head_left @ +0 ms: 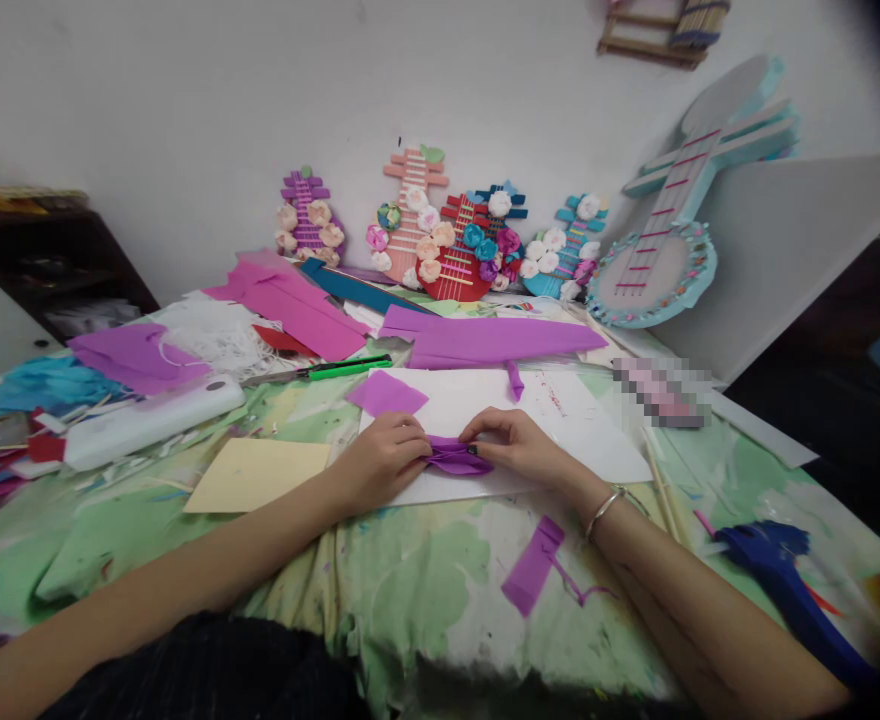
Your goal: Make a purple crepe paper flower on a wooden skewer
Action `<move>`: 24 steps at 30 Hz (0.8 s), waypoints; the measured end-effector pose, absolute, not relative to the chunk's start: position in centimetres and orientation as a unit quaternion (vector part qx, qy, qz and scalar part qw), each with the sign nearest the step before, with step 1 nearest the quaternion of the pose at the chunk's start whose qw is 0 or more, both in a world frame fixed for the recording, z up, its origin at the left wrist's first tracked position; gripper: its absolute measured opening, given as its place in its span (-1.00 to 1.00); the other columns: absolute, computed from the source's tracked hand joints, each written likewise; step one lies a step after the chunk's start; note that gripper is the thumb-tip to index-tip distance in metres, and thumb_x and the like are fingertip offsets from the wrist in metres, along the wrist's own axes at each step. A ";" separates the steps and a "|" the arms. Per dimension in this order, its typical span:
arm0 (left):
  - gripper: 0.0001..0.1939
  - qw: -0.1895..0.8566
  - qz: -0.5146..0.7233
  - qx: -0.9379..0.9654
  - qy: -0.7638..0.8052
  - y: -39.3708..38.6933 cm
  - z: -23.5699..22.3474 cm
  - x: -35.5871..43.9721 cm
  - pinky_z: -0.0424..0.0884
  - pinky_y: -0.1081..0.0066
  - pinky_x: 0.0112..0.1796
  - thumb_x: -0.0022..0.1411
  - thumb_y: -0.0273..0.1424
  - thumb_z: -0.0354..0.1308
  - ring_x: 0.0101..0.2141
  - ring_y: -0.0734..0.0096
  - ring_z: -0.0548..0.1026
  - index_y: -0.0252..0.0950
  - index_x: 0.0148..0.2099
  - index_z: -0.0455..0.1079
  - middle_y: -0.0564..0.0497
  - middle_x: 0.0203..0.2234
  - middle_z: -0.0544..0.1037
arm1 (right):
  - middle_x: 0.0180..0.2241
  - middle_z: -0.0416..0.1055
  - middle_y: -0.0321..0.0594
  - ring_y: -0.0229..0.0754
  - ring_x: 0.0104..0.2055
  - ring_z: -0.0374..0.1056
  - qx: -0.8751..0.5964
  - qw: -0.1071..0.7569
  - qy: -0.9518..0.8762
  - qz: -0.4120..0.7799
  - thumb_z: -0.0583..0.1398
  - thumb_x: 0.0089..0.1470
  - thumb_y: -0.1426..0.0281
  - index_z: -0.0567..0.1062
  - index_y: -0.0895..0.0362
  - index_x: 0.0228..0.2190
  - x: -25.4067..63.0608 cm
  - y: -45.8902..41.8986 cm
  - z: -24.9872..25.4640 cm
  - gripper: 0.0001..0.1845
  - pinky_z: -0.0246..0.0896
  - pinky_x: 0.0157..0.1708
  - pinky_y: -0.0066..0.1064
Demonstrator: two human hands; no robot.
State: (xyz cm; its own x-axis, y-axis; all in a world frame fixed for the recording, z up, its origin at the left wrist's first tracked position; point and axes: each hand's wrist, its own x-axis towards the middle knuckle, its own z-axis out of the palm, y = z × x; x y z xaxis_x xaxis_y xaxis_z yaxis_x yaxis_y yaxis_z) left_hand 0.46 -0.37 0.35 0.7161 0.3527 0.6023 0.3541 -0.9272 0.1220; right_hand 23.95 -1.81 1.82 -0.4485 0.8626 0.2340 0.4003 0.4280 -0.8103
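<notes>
A strip of purple crepe paper (458,458), gathered in folds, lies over a white sheet (590,430) in front of me. My left hand (387,455) pinches its left end, fingertips closed on the folds. At the other end my right hand (519,447), with a bracelet on its wrist, grips the paper between thumb and fingers. Just beyond my left hand is a flat purple piece (389,392). A small purple curl (515,382) rests on the sheet's far edge. Nearer me, a purple scrap (534,565) with a thin twisted tail lies on the cloth.
A blue glue gun (777,570) sits at the right. Left are a cream card (256,475), a white power strip (155,420) and a green cutter (350,367). Behind lies long purple paper (485,338). Flower-decorated guitar shapes (455,260) and a larger pale-blue one (665,240) lean at the wall.
</notes>
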 end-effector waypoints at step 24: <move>-0.66 -0.086 -0.289 -0.904 -0.304 -0.8 0.2 0.6 0.34 0.26 -0.22 0.04 -0.45 0.11 -0.24 0.23 0.38 -0.33 -0.09 0.20 -0.11 -0.27 0.39 | -0.39 0.44 -0.25 -0.22 -0.30 0.31 -0.409 0.302 -0.838 0.200 0.16 -0.09 0.65 0.52 0.10 -0.38 22.4 -2.9 1.9 -0.74 0.21 -0.25 -0.38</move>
